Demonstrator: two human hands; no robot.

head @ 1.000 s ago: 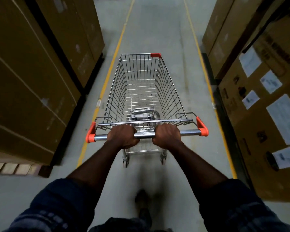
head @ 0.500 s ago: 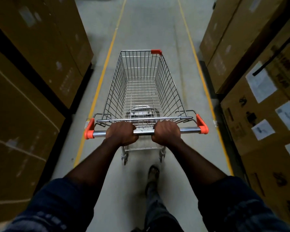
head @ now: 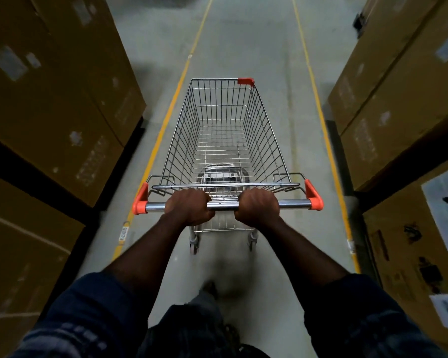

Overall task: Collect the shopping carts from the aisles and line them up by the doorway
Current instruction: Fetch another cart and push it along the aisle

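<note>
The shopping cart (head: pixel 225 151) stands at frame centre, basket empty, pointing toward the top of the frame along the aisle floor (head: pixel 243 47). The left hand (head: pixel 189 206) and right hand (head: pixel 258 206) each wrap the handle bar (head: pixel 292 203), close together at mid-bar. Step in hand, by judgement: transport to the doorway, which is not visible. Next move: push straight between the yellow lines (head: pixel 166 120), clear of the cardboard boxes (head: pixel 57 104) at both frame edges.

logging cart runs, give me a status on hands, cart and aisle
Left hand and right hand grip the handle bar. Shopping cart empty, between the yellow lines. Cardboard boxes flank both sides, none in the lane.
</note>
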